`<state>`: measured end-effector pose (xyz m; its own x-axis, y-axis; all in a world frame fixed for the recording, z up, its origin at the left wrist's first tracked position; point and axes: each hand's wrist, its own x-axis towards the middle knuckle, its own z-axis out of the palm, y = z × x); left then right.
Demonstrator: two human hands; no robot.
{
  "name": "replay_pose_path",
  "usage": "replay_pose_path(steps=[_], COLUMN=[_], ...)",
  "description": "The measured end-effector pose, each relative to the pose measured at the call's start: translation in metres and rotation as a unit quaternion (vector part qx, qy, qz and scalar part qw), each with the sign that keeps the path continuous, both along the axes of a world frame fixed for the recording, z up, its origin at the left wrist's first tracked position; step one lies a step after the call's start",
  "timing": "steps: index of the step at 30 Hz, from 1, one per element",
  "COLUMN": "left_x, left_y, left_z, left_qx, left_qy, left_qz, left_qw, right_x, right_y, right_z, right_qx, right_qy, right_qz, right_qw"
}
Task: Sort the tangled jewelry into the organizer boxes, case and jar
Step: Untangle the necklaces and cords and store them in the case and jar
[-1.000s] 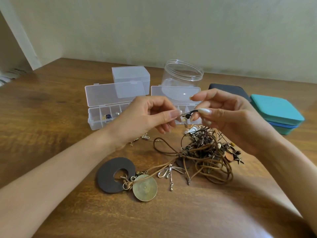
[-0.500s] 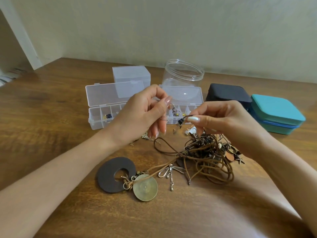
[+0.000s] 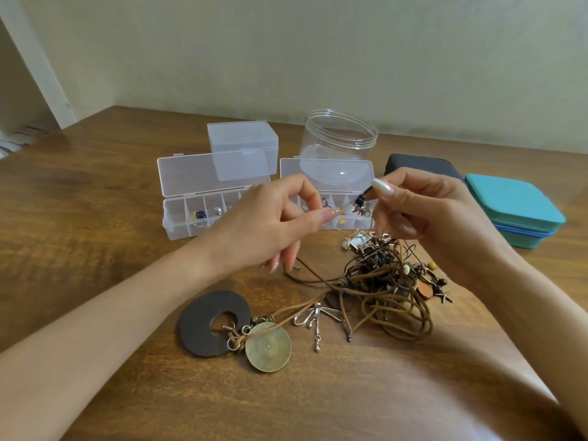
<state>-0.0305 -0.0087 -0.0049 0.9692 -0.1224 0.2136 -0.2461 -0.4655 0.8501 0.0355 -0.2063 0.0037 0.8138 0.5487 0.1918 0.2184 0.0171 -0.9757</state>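
You are pinching a small dark beaded piece (image 3: 361, 200) in your right hand (image 3: 436, 218), just above the brown tangled leather cords (image 3: 381, 281) at five o'clock, while your left hand (image 3: 270, 227), fingers loosely curled and holding nothing, is likely reaching to free it for the open clear plastic organizer box (image 3: 327, 186) at twelve.

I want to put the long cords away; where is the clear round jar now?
In the head view, the clear jar stands open at the back centre of the table, directly behind the right organizer box, between the small closed plastic box and the dark case.
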Motion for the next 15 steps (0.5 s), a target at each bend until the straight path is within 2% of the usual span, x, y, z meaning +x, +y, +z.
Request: replay_pose_path(steps=[3, 10, 12, 15], left_x=[-0.0015, -0.0030, -0.0025, -0.0008], left_y=[0.0010, 0.0005, -0.0001, 0.0022], left_z=[-0.0002, -0.0059, -0.0038, 0.0005], left_qx=[0.015, 0.139, 0.112, -0.027], left_qy=[-0.031, -0.103, -0.082, -0.026], left_qz=[0.020, 0.023, 0.013, -0.019], left_qw=[0.999, 0.985, 0.990, 0.999], right_x=[-0.0002, -0.0031, -0.0031, -0.0025], right_y=[0.0000, 0.0043, 0.0039, 0.0034], right_z=[-0.0002, -0.0024, -0.0007, -0.0003], right_qx=[0.007, 0.027, 0.038, 0.033], right_qy=[-0.001, -0.015, -0.009, -0.005], right_qz=[-0.007, -0.012, 0.005, 0.020], right_qw=[1.000, 0.999, 0.999, 0.999])
